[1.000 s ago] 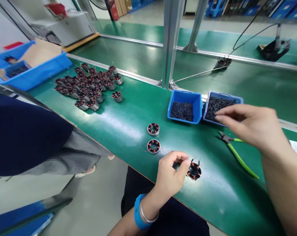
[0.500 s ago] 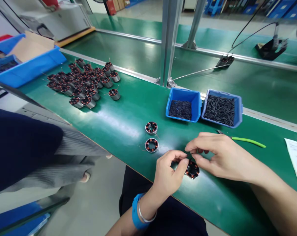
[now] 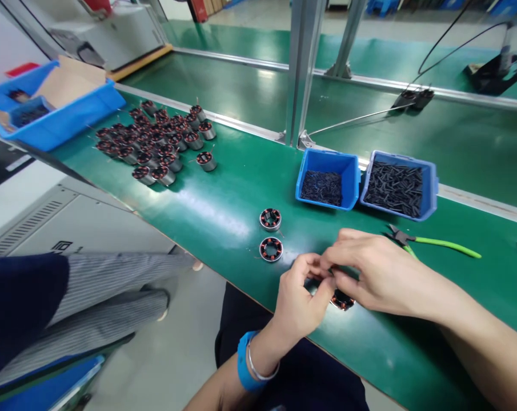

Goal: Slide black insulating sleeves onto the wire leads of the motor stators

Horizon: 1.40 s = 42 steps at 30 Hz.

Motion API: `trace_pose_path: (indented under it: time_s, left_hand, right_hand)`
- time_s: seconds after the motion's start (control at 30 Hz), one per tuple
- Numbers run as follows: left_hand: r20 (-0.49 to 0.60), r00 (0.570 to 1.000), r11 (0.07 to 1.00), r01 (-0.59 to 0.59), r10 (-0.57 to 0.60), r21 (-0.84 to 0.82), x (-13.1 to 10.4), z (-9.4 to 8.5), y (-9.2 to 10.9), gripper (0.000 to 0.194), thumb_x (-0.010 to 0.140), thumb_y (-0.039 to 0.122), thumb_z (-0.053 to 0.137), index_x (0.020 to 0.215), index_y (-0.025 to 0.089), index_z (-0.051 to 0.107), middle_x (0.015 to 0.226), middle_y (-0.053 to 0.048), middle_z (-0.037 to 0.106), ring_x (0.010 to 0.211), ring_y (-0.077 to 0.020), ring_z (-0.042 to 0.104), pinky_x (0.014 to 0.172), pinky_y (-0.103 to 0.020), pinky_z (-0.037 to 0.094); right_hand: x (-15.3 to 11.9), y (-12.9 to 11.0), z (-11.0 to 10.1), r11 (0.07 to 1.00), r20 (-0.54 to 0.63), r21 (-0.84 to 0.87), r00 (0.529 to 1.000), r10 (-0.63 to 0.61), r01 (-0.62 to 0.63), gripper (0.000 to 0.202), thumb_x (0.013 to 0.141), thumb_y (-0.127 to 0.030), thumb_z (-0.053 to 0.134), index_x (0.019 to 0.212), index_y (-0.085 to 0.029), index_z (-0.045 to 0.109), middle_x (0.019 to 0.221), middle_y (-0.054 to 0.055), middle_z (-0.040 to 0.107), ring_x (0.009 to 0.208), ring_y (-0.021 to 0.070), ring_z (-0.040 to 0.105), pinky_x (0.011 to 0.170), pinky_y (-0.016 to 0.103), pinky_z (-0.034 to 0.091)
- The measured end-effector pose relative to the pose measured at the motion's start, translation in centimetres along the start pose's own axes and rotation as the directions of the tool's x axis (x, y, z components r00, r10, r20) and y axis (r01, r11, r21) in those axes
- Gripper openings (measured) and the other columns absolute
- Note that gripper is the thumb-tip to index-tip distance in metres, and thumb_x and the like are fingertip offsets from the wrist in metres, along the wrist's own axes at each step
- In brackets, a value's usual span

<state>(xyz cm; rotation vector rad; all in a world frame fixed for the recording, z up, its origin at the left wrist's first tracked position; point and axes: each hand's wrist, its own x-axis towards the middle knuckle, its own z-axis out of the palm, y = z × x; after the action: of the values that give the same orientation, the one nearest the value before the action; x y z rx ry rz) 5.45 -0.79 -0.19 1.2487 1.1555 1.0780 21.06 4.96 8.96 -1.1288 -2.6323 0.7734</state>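
Observation:
Over the green bench my left hand (image 3: 303,297) and my right hand (image 3: 369,268) meet, fingertips touching or nearly so. Each one pinches with thumb and fingers; whatever lies between the tips is too small or too covered to make out. Just beneath them is a motor stator (image 3: 343,301), a ring with copper windings, partly hidden by my fingers. To the left, two more stators stand one behind the other, the nearer stator (image 3: 271,249) and the farther stator (image 3: 270,219), with thin wires sticking out.
Past my hands stand a blue bin (image 3: 350,194) of fine black pieces and a second bin (image 3: 432,197) of black tubes. Green-handled cutters (image 3: 447,244) lie right. Many stators (image 3: 155,140) cluster left, near a blue tray (image 3: 78,117). A person's striped trouser leg (image 3: 121,279) shows left.
My right hand has closed in on my left, and their fingertips now meet above the stator, covering more of it. The view has shifted slightly, showing more of the cutters.

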Motion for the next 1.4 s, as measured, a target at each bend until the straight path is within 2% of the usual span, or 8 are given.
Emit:
trace_pose_path:
  time_s: [0.2, 0.37, 0.57, 0.73, 0.87, 1.0, 1.17, 1.4]
  left_hand:
    - [-0.015, 1.000, 1.000, -0.019, 0.019, 0.004, -0.4, -0.1, 0.1, 0.036, 0.084, 0.018, 0.067, 0.117, 0.019, 0.052, 0.085, -0.002, 0.073, 0.080, -0.0173, 0.071, 0.081, -0.033, 0.058]
    - [-0.024, 0.983, 0.930, -0.162, 0.180, 0.331, -2.5, -0.4, -0.1, 0.066, 0.075, 0.022, 0.078, 0.131, 0.018, 0.044, 0.105, -0.008, 0.071, 0.099, -0.0254, 0.068, 0.094, -0.044, 0.054]
    - [-0.021, 0.953, 0.865, -0.264, 0.302, 0.427, -3.5, -1.2, -0.1, 0.062, 0.079, 0.022, 0.076, 0.132, 0.021, 0.045, 0.102, -0.006, 0.068, 0.094, -0.0228, 0.065, 0.087, -0.038, 0.055]
    - [-0.280, 0.879, 0.658, -0.050, 0.387, 0.752, -1.4, -5.3, 0.6, 0.067, 0.072, 0.033, 0.081, 0.130, 0.016, 0.051, 0.124, -0.018, 0.058, 0.117, -0.0374, 0.054, 0.099, -0.057, 0.044]
    - [-0.013, 0.974, 0.676, -0.148, 0.227, 0.722, 1.0, -7.4, 1.0, 0.042, 0.085, 0.022, 0.067, 0.125, 0.023, 0.056, 0.122, -0.009, 0.067, 0.118, -0.0301, 0.060, 0.104, -0.052, 0.041]
    - [0.296, 0.919, 0.702, -0.390, 0.260, 0.596, 1.7, -6.6, 1.1, 0.045, 0.088, 0.014, 0.058, 0.131, 0.027, 0.055, 0.139, -0.007, 0.059, 0.136, -0.0277, 0.048, 0.113, -0.049, 0.038]
    - [0.001, 0.980, 0.746, -0.153, 0.200, 0.648, 0.0, -4.6, 0.5, 0.048, 0.082, 0.034, 0.071, 0.123, 0.016, 0.052, 0.109, -0.012, 0.065, 0.101, -0.0289, 0.064, 0.088, -0.048, 0.055]
    - [-0.013, 0.997, 0.927, -0.065, 0.075, 0.369, 0.3, -1.8, -0.2, 0.064, 0.077, 0.024, 0.076, 0.131, 0.019, 0.043, 0.113, -0.011, 0.065, 0.106, -0.0278, 0.066, 0.092, -0.048, 0.057]
  right_hand:
    - [-0.1, 0.7, -0.1, 0.998, 0.070, 0.043, 0.997, 0.035, -0.038, 0.015, 0.082, -0.011, 0.055, 0.077, -0.022, 0.064, 0.070, 0.000, 0.063, 0.074, 0.0170, 0.059, 0.064, 0.029, 0.042]
    - [0.1, 0.9, 0.4, 0.998, 0.146, 0.032, 0.988, 0.041, -0.046, 0.015, 0.080, -0.008, 0.055, 0.076, -0.021, 0.059, 0.073, 0.001, 0.062, 0.078, 0.0184, 0.059, 0.068, 0.030, 0.043]
    - [-0.4, 1.2, 1.1, 0.997, 0.215, 0.049, 0.975, 0.053, -0.065, 0.018, 0.083, -0.012, 0.058, 0.094, -0.024, 0.066, 0.081, 0.001, 0.064, 0.079, 0.0180, 0.062, 0.067, 0.030, 0.046]
    - [-0.4, 2.0, 0.6, 0.994, 0.112, 0.103, 0.993, 0.036, -0.048, 0.021, 0.093, -0.033, 0.056, 0.106, -0.023, 0.068, 0.100, 0.005, 0.071, 0.093, 0.0205, 0.067, 0.081, 0.035, 0.051]
    - [0.5, 2.0, 0.5, 0.970, 0.067, 0.197, 0.989, 0.133, -0.144, 0.031, 0.096, -0.043, 0.051, 0.107, -0.022, 0.069, 0.102, 0.005, 0.073, 0.086, 0.0187, 0.068, 0.078, 0.033, 0.051]
    - [1.6, 1.7, 0.9, 0.933, 0.115, 0.219, 0.957, 0.265, -0.285, 0.038, 0.091, -0.051, 0.056, 0.105, -0.019, 0.071, 0.090, 0.005, 0.074, 0.075, 0.0185, 0.066, 0.069, 0.031, 0.048]
    - [2.4, 2.1, 1.6, 0.891, 0.185, 0.206, 0.910, 0.371, -0.405, 0.026, 0.085, -0.042, 0.061, 0.088, -0.019, 0.074, 0.083, 0.004, 0.073, 0.074, 0.0189, 0.065, 0.067, 0.031, 0.046]
    - [2.8, 3.2, 2.3, 0.618, 0.276, 0.662, 0.905, 0.325, -0.424, 0.026, 0.074, -0.042, 0.072, 0.081, -0.017, 0.070, 0.076, 0.001, 0.070, 0.068, 0.0135, 0.060, 0.065, 0.027, 0.049]
